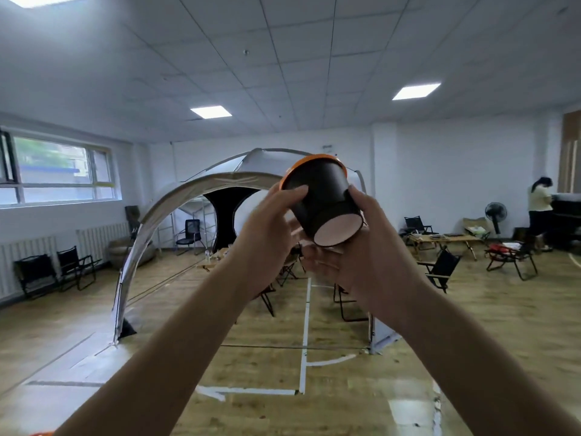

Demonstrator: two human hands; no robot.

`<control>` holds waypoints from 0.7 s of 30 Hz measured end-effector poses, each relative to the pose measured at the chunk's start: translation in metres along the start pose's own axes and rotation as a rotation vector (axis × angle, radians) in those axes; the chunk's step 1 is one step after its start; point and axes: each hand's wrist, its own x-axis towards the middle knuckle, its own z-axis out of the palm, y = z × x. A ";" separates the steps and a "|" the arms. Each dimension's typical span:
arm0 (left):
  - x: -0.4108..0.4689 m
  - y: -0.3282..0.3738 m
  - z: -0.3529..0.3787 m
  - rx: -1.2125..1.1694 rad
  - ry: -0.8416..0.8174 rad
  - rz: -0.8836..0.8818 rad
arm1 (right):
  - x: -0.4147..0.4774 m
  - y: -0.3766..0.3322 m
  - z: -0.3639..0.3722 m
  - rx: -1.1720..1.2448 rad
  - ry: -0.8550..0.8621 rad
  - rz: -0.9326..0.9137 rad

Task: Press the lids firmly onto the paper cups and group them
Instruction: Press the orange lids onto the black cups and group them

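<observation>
So the black paper cup [320,199] is up in mid-air, tipped so its pale base faces the person and the orange lid [309,163] points away toward the tent [188,196]. Both hands have it: the left hand [267,228] curls its fingers round the wall just under the lid, and the right hand [371,247] wraps the lower wall by the base. My guess is the 2-handed grip braces the cup for squeezing the lid tight. No other cups visible.
</observation>
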 end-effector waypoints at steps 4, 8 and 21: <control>-0.005 0.001 -0.001 0.054 -0.031 0.014 | -0.005 0.001 -0.001 0.005 -0.019 0.016; -0.010 0.004 0.007 0.051 -0.013 -0.052 | -0.012 0.005 0.001 0.025 -0.066 0.085; -0.023 0.012 0.014 0.317 -0.060 0.057 | -0.024 -0.002 -0.004 -0.025 -0.125 0.029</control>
